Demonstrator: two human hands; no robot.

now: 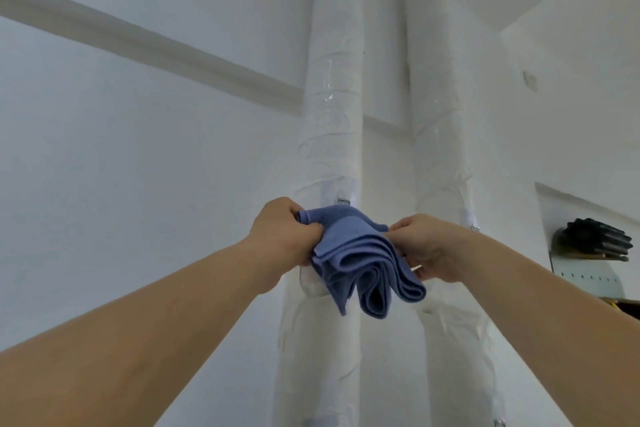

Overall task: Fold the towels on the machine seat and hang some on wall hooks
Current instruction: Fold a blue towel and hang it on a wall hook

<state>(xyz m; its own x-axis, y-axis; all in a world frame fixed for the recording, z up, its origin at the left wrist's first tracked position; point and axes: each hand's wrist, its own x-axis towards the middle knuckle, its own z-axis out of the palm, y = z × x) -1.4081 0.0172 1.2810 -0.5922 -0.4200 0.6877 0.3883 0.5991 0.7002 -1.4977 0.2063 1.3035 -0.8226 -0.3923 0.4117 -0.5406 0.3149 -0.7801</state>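
At frame centre my left hand (284, 232) grips one bunched corner of the folded blue towel (360, 253). My right hand (429, 246) pinches its opposite edge, just below a metal hook (343, 200) on the white wrapped pipe (332, 114).

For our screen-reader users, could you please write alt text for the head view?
The left hand and right hand grip a folded blue towel below a metal hook on a white wrapped pipe. A second wrapped pipe stands to its right.

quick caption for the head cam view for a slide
Left hand and right hand grip a folded blue towel up by a metal hook on a white wrapped pipe.
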